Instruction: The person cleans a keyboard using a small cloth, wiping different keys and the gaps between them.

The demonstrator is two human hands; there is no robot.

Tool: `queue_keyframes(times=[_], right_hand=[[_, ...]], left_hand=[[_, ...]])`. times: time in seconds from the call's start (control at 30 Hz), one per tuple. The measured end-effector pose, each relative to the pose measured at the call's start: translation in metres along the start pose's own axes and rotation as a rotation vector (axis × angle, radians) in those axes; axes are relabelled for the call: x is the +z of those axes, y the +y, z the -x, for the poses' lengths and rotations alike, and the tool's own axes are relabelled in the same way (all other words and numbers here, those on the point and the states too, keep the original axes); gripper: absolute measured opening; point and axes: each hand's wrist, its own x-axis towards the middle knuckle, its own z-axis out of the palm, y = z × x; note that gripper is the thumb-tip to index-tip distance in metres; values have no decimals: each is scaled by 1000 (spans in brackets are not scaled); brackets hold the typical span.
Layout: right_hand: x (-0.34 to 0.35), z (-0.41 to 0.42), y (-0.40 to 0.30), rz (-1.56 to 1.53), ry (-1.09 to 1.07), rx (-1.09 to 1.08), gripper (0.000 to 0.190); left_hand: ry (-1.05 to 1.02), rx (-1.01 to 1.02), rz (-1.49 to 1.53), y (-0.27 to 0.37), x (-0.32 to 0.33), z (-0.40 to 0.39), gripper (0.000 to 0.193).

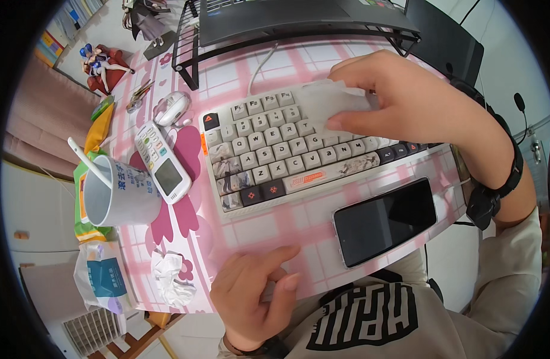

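Note:
My right hand (387,96) holds a thin white tissue (331,105) between thumb and fingers, lying over the upper middle keys of a white mechanical keyboard (275,152). The tissue hides part of the number row and some letter keys. At the near edge of the table my left hand (259,294) rests with bent fingers and nothing in it, thumb and forefinger apart. A black-screened smartphone (386,222) lies just below the keyboard's right half. To the lower left sits a crumpled white tissue (171,278).
Left of the keyboard are a white remote control (163,164), a white computer mouse (172,109) and a white cup (120,190) with a white stick in it. A tissue pack (105,276) is at the left edge. Behind, a laptop (275,20) stands on a black wire rack (192,74).

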Motion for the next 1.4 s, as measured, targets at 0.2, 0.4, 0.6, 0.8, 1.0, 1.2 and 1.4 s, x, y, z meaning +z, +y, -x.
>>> queue_keyframes(times=[0.2, 0.4, 0.6, 0.8, 1.0, 1.2, 1.4], right_hand=[[12, -3, 21, -14, 158, -162, 32], [16, 4, 16, -127, 186, -75, 30], [14, 8, 17, -90, 189, -39, 29], [11, 23, 16, -87, 264, 17, 23], [19, 32, 24, -349, 425, -31, 17], [25, 31, 25, -376, 448, 14, 17], [42, 30, 47, -259, 553, -162, 19]], left_hand=[[6, -15, -14, 1, 1, 0, 22], [0, -43, -10, 1, 0, 2, 22], [9, -56, -2, 0, 2, 1, 30], [17, -66, 10, 0, 2, 1, 43], [47, -90, 29, 3, 6, 2, 44], [125, -209, 58, 11, 10, 7, 38], [-9, -112, -68, 4, 1, 2, 40]])
